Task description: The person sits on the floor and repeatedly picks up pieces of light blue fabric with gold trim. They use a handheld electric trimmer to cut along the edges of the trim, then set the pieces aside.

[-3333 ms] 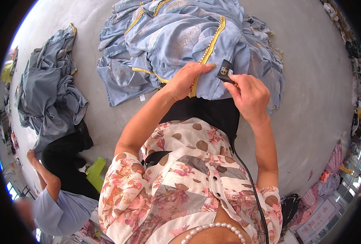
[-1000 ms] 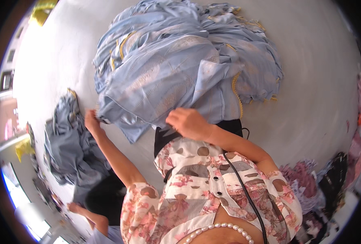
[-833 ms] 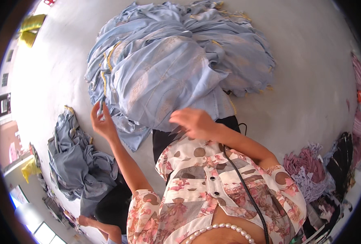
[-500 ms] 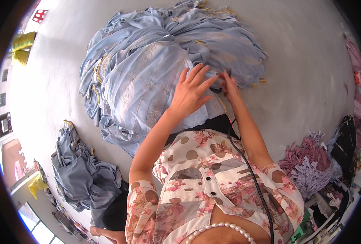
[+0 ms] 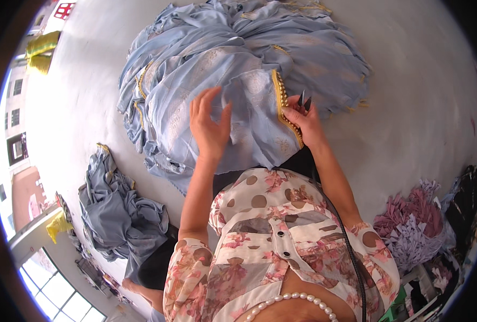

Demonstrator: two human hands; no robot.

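A large heap of light blue fabric (image 5: pixel 195 59) with a faint woven pattern lies spread before me, its near part over my lap. My right hand (image 5: pixel 309 127) pinches the fabric's gold beaded trim (image 5: pixel 280 96) between thumb and finger. Two dark pointed blades of small thread snips (image 5: pixel 305 102) stick up from the same hand; their grip is hidden by the fingers. My left hand (image 5: pixel 209 129) hovers over the cloth to the left of the trim, fingers apart and a little blurred, with nothing visible in it.
Another pile of blue cloth (image 5: pixel 115 206) lies at the left, beside a person's arm (image 5: pixel 144 295). Bundled pink and lilac fabric strips (image 5: pixel 410 225) sit at the right. A black cord (image 5: pixel 346 247) runs down over my shirt.
The gold-trimmed edge now lies turned up into sight, pinched by my right hand. My left hand has moved left, away from the right one. The view has shifted slightly.
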